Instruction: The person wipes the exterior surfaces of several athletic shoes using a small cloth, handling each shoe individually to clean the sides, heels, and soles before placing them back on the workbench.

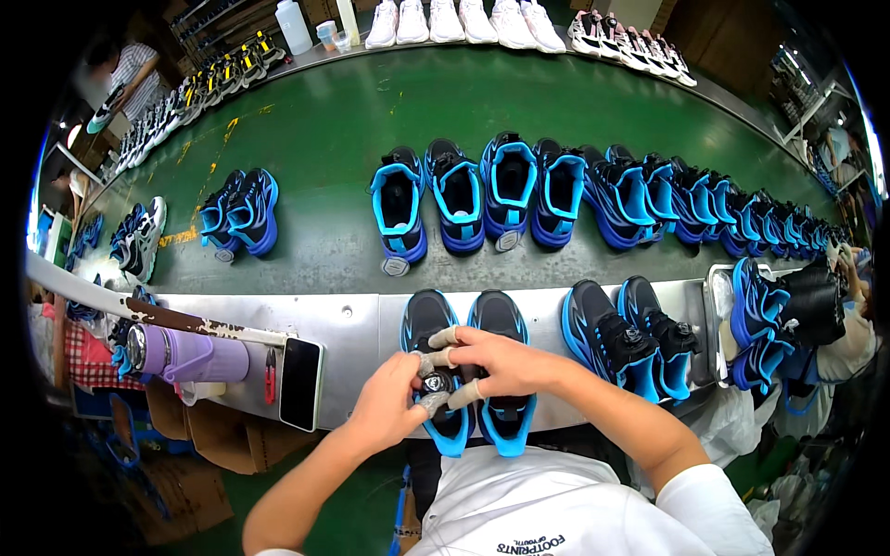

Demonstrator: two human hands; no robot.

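In front of me two black-and-blue sneakers stand side by side on the metal edge of the bench, toes pointing away. My left hand (389, 394) grips the left sneaker (429, 313) at its tongue, thumb and fingers closed around the round black dial (436, 383). From the other side my right hand (496, 360) closes on the same shoe, its fingers at the lacing by the dial. Pale finger covers wrap several fingertips of both hands. Beside it, the right sneaker (499, 315) is partly hidden under my right hand.
A phone (300, 385), red-handled pliers (270, 375) and a purple bottle (209, 357) lie left. Another sneaker pair (612, 324) stands right, beside a metal tray (718, 301). Rows of sneakers (510, 185) stand on the green conveyor belt (324, 130). A person (134, 69) holds a shoe far left.
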